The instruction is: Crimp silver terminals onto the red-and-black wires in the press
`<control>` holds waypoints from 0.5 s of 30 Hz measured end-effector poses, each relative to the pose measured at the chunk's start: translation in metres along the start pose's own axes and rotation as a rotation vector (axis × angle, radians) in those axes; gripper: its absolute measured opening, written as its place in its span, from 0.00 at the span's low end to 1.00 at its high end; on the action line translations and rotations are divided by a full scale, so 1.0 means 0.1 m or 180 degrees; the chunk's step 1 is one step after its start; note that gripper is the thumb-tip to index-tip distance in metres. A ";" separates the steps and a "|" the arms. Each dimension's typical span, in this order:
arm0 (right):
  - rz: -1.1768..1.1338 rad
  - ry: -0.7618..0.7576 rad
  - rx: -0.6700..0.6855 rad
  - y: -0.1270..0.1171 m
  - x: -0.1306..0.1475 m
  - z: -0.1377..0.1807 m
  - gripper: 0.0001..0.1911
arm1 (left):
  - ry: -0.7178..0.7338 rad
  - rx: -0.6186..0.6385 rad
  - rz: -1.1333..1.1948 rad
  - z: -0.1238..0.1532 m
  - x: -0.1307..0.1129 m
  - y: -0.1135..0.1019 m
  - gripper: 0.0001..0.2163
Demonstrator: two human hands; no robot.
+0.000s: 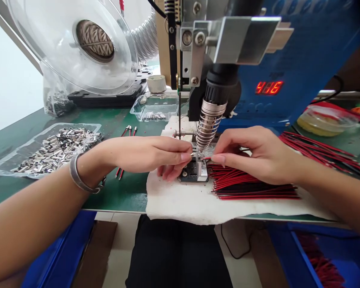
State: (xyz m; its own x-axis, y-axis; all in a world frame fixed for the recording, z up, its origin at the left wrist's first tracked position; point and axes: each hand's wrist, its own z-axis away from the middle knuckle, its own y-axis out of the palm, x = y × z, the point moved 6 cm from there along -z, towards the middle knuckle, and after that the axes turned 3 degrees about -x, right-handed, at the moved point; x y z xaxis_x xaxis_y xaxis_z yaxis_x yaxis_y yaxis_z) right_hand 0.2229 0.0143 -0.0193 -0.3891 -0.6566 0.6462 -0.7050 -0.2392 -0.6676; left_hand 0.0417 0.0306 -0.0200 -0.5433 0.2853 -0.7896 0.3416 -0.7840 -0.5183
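Here, a red wire (207, 159) is pinched by the right hand (250, 155) just right of the metal fixture (202, 172), its long axis directed leftward; a small metal piece (193, 154) (mostly hidden) is pinched by the left hand (153, 155), just left. One of each is counted, with three tipped leads (130, 131) farther left.

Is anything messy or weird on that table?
A little. The white cloth has a wavy front edge that droops past the edge of the green table, so it looks askew. I see nothing plainly broken.
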 end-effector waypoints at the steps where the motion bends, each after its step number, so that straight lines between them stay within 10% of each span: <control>1: 0.0037 -0.0096 -0.0014 0.01 0.02 0.01 0.12 | 0.0050 0.0002 -0.0043 0.00 -0.01 0.00 0.17; 15: 0.0597 -0.0429 -0.0204 0.07 0.10 0.02 0.07 | 0.0350 0.0018 -0.0436 -0.05 -0.05 0.03 0.20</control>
State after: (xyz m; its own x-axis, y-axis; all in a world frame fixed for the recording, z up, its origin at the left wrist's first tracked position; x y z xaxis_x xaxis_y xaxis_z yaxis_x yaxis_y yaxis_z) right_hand 0.2149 0.0047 -0.0183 -0.4371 -0.7757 0.4551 -0.6658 -0.0611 -0.7436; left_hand 0.0495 0.0297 -0.0195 -0.4973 0.4480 -0.7430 0.2656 -0.7366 -0.6219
